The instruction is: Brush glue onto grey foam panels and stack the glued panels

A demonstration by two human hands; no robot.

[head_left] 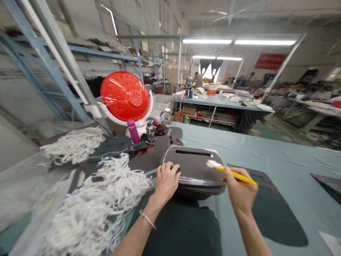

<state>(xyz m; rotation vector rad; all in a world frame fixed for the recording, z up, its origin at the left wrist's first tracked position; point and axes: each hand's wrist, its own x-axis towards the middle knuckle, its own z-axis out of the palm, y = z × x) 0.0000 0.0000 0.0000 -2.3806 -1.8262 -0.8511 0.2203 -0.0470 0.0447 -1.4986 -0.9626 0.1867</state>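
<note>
In the head view, a stack of dark, rounded panels [195,166] lies in front of me. The top panel has a long slot near its far edge, and shiny white wet-looking streaks run along its rim. My left hand [167,177] rests on the left end of the top panel, fingers slightly bent and apart, holding nothing. A yellow-handled brush [241,176] with white-coated bristles is gripped in my right hand [239,190]. Its tip is over the right part of the top panel; whether it touches is unclear.
Heaps of white strips [101,206] cover the left side. Behind them stand a purple bottle [133,131], a dark-lidded jar [150,132] and a red round dish-shaped device [125,96]. Another dark slotted panel [277,209] lies at right on the pale blue table [266,149].
</note>
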